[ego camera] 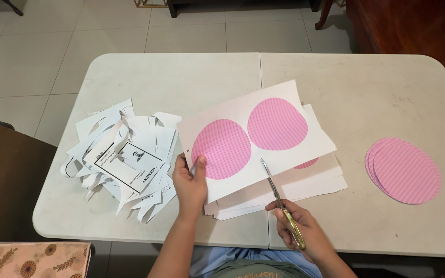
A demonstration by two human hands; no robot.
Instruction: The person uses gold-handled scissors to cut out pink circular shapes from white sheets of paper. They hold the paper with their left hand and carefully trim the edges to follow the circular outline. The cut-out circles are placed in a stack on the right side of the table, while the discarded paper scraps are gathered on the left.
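The tabletop is pale and wide, with a seam running from its far edge to its near edge down the middle.

At the left edge lies a heap of scraps, white paper offcuts piled loosely, one bearing a black-framed print.

Across the seam, toward the near edge, sits a stack of white sheets, squared roughly and fanned a little at its right side.

Above that stack you hold a sheet, tilted, its left end lifted. Two pink striped ovals are printed on it side by side, one nearer you on the left and one farther on the right.

Near the right edge rests a small pile of discs, cut pink striped ovals lying flat, well apart from the stack.

Your left hand pinches the sheet's near left corner, thumb on top at the rim of the nearer oval.

Your right hand is closed around the gold handles of the scissors, at the near edge by the seam. The blades point away from you and meet the sheet's near edge, just right of the nearer oval.
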